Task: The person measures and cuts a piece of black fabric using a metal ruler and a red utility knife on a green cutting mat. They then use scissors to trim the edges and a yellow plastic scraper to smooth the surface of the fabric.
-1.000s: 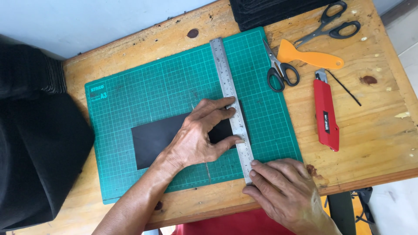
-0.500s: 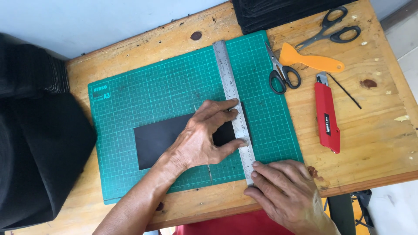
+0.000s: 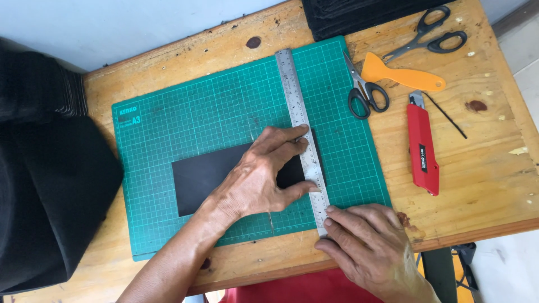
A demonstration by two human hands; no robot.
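— Since the earlier frames we see almost nothing shift: our left hand (image 3: 259,180) still presses flat, and the steel ruler (image 3: 302,141) keeps its slant across the green cutting mat (image 3: 185,120).

— Only the head view to go through, then. What do the hands grip?

— Neither is clenched round anything. Our left hand lies spread, fingers (image 3: 286,134) pinning the ruler's middle and the palm weighing on the black sheet (image 3: 196,177) that lies low on the mat, its right edge tucked under the ruler. Our right hand (image 3: 368,247) rests at the mat's near right corner, fingertips (image 3: 331,216) touching the ruler's near end; it grasps nothing we can see.

— How will the sheet handle?

— We judge it thin, light and flexible, likely to slide on the mat, so flat pressure near the ruler suits it better than pinching. The ruler looks stiff and slick.

— Beyond the mat?

— To its right lie small scissors (image 3: 365,95), an orange scraper (image 3: 401,76), a red utility knife (image 3: 422,148) and larger scissors (image 3: 432,32).
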